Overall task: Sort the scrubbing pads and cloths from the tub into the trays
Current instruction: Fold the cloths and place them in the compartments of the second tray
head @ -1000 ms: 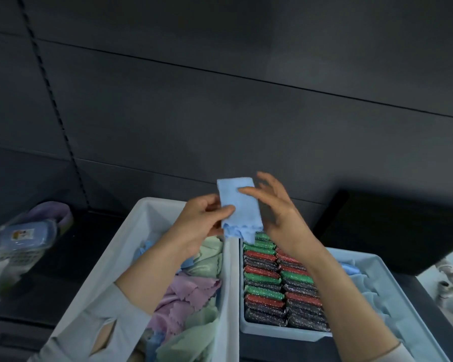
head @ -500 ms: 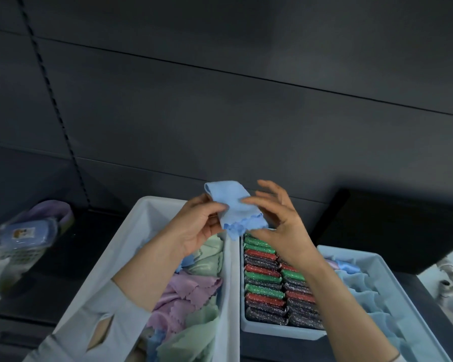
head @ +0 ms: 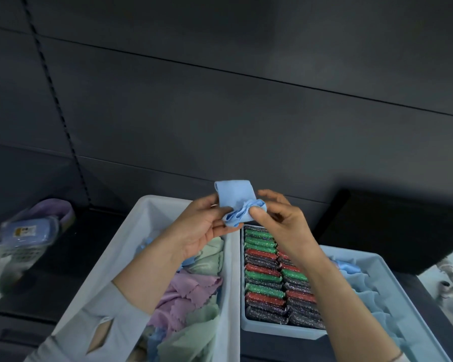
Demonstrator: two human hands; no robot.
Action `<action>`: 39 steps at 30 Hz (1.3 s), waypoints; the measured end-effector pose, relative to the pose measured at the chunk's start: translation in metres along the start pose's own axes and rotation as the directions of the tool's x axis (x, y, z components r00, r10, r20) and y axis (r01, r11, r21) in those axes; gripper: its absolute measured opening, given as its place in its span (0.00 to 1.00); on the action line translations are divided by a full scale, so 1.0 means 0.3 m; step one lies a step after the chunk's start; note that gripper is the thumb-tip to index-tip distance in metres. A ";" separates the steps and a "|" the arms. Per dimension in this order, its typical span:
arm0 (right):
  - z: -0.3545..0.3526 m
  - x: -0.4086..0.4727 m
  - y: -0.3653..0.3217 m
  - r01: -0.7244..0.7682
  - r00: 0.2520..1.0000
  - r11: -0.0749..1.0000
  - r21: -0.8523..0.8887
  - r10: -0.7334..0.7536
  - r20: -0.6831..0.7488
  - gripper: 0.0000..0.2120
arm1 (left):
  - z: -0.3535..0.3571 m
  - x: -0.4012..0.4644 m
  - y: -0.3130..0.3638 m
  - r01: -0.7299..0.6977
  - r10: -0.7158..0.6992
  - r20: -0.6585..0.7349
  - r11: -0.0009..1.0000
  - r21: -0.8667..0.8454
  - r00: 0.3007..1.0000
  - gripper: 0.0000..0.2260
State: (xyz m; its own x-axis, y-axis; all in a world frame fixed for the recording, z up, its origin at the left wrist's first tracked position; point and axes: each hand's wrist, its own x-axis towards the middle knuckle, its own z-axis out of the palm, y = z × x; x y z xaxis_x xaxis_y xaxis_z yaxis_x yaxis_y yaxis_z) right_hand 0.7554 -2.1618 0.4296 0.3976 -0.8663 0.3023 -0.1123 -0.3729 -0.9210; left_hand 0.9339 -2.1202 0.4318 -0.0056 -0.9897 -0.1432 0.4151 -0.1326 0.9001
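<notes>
Hands: left (head: 199, 226), right (head: 280, 223) both pinching one blue cloth (head: 237, 202) | trays: two | tub: one

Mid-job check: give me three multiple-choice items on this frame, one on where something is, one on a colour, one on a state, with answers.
1. Where is the blue cloth?
A. in the tub
B. held up above the bins
C. in the pad tray

2. Which colours are the scrubbing pads?
A. yellow and white
B. green, red and dark
C. all pink

3. How is the cloth held?
A. by both hands
B. by the left hand alone
C. by neither

Answers: 1 B, it sits above the tub and the pad tray. 2 B, rows show those colours. 3 A, the right hand pinches its bunched edge while the left grips it.
</notes>
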 end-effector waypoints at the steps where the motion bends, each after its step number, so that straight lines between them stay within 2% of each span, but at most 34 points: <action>1: 0.001 0.001 0.001 -0.043 0.999 0.998 0.044 0.044 -0.017 0.07 | 0.006 -0.009 -0.001 -0.012 0.012 0.024 1.000 0.014 1.000 0.12; 5: 0.004 0.002 -0.007 -0.128 0.990 0.970 0.206 0.136 -0.025 0.07 | 0.008 -0.019 -0.008 -0.047 0.040 0.059 0.991 0.122 0.997 0.13; 9: 0.004 -0.001 0.000 -0.143 0.987 0.965 0.218 0.157 -0.046 0.11 | 0.016 -0.030 -0.014 -0.020 0.015 0.130 0.999 0.040 0.991 0.10; 12: 0.011 -0.004 0.010 -0.174 0.982 0.968 0.179 0.185 -0.046 0.16 | 0.020 -0.029 -0.049 -0.233 0.196 0.138 0.905 0.357 0.971 0.21; 14: 0.006 -0.005 0.010 -0.207 0.977 0.967 0.150 0.212 -0.016 0.20 | 0.011 -0.013 -0.066 -0.289 0.308 0.044 0.821 0.492 0.950 0.19; 16: -0.008 -0.007 0.007 -0.270 0.963 0.953 0.136 0.264 0.059 0.21 | -0.005 -0.005 -0.074 -0.308 0.351 0.028 0.776 0.550 0.936 0.17; 19: -0.029 -0.012 0.017 -0.354 0.930 0.910 0.218 0.319 0.181 0.18 | -0.021 -0.001 -0.080 -0.329 0.349 0.077 0.756 0.566 0.934 0.16; 23: -0.039 -0.032 0.043 -0.340 0.939 0.878 0.337 0.297 0.174 0.11 | -0.013 -0.016 -0.079 -0.321 0.302 0.117 0.831 0.454 0.946 0.18; 27: -0.061 -0.068 0.077 -0.282 0.957 0.907 0.312 0.246 0.151 0.13 | 0.011 0.000 -0.121 -0.102 0.104 0.009 0.952 0.289 0.995 0.15; 28: -0.069 -0.076 0.089 -0.255 0.966 0.929 0.269 0.229 0.123 0.14 | 0.020 0.008 -0.133 -0.028 0.031 -0.007 0.975 0.221 1.000 0.15; 30: -0.097 -0.097 0.116 -0.229 0.973 0.963 0.145 0.223 0.054 0.17 | 0.047 0.023 -0.168 0.048 -0.052 0.025 0.987 0.156 0.998 0.08; 31: -0.118 -0.108 0.133 -0.240 0.971 0.965 0.103 0.237 0.037 0.17 | 0.065 0.029 -0.192 0.038 -0.047 0.041 0.981 0.189 0.998 0.06; 32: -0.142 -0.123 0.151 -0.265 0.964 0.959 0.098 0.262 0.042 0.17 | 0.084 0.036 -0.220 0.022 -0.033 0.047 0.975 0.221 0.998 0.08; 35: -0.216 -0.171 0.202 -0.357 0.934 0.917 0.180 0.352 0.061 0.14 | 0.152 0.068 -0.296 -0.037 0.037 0.008 0.928 0.370 0.999 0.10; 37: -0.268 -0.210 0.241 -0.406 0.909 0.881 0.242 0.417 0.008 0.11 | 0.205 0.094 -0.348 -0.086 0.087 0.021 0.855 0.512 0.996 0.10; 39: -0.335 -0.253 0.288 -0.444 0.887 0.849 0.286 0.461 0.010 0.12 | 0.267 0.120 -0.401 -0.139 0.118 0.075 0.768 0.626 0.990 0.11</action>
State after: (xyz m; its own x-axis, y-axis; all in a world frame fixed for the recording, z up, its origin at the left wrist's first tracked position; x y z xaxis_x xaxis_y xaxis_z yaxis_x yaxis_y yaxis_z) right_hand 0.6241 -2.1618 0.3517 0.3104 -0.9373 -0.1586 -0.0117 0.1630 -0.9865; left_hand 0.8107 -2.1443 0.3513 -0.0247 -0.9997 -0.0049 -0.2498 0.0015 0.9683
